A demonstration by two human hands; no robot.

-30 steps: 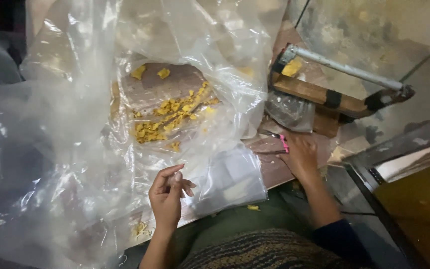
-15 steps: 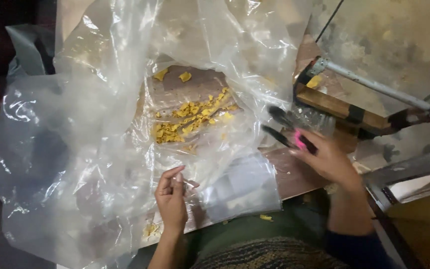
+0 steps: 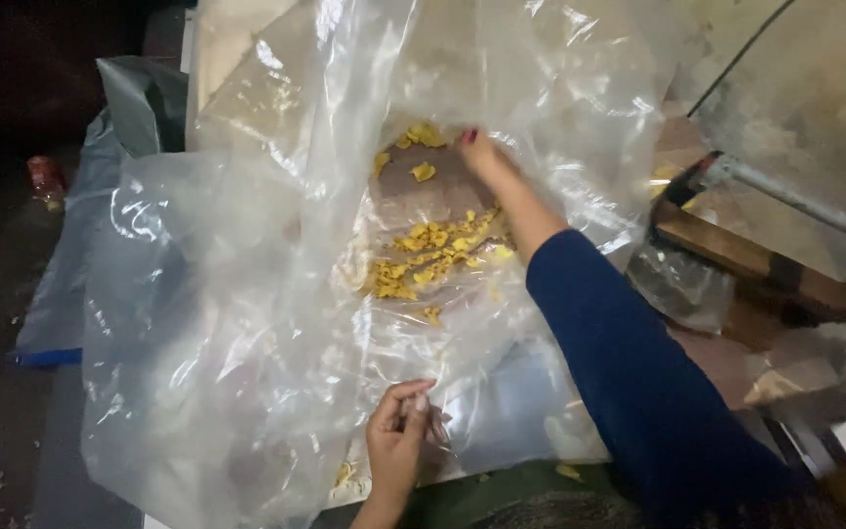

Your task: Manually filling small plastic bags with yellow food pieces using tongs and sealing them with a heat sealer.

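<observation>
two hands at plastic bag: left hand (rim), right hand inside

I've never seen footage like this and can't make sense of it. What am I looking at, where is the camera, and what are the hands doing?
The one view comes from a camera worn on a person's head, looking down at their own bare hands. The right hand, in a dark blue sleeve, reaches deep into a big clear plastic bag, next to yellow crumbled pieces lying inside it. Whether it grips anything I cannot tell. The left hand pinches the bag's near edge. At the right stands a wooden block with a metal lever, beside a small clear bag.
</observation>
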